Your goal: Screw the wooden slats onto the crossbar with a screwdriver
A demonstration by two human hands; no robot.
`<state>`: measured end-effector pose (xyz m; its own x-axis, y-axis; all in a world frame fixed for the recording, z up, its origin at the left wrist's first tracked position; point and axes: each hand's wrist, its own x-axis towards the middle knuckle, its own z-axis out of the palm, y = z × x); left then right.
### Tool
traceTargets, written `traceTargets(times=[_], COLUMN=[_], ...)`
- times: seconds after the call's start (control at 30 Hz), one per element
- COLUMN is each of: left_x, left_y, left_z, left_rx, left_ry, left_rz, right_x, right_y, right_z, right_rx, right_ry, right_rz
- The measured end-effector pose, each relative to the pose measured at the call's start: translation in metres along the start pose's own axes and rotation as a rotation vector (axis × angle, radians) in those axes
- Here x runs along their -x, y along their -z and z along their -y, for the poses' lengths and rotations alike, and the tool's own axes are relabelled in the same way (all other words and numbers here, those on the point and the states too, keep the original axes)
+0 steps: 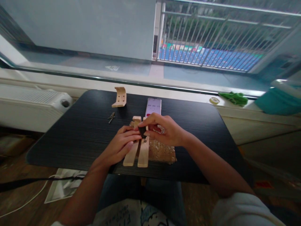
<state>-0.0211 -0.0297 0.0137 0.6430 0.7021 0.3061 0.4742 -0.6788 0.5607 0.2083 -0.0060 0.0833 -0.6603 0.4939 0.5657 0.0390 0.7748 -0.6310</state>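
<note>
Head view looks down on a black desk (70, 138) set against a window. Two pale wooden slats (144, 154) lie side by side near its front edge, running away from the person, with their near ends close to the edge. The left hand (122, 142) lies flat across the left slat, its fingers stretched out together and pressing down on the wood, gripping nothing. The right hand (166, 130) comes in from the right above the slats. Its thumb and forefinger are clamped on a small dark piece (142, 131), held right over the far part of the right slat and just beside the left fingertips. What the piece is cannot be told.

A crinkled plastic sheet (163, 151) lies under the slats and the right hand. A phone (153, 107) with a lit screen lies flat just beyond the hands. Further back and to the left stands a curved wooden part (119, 97) with holes, and a few dark screws (111, 118) lie near it. A green cloth (234, 98) and a roll of tape (214, 100) rest on the sill to the right, and a white radiator (30, 100) sits to the left.
</note>
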Motion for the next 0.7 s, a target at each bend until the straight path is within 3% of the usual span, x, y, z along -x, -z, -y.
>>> traceTargets(times=[0.7], left_x=[0.0001], left_y=[0.0014], left_z=[-0.003], left_rx=[0.052], left_ry=[0.0], left_rz=[-0.032], right_x=[-0.001], right_y=[0.0045], right_z=[-0.0004], right_rx=[0.02], right_ry=[-0.035], right_rz=[0.026])
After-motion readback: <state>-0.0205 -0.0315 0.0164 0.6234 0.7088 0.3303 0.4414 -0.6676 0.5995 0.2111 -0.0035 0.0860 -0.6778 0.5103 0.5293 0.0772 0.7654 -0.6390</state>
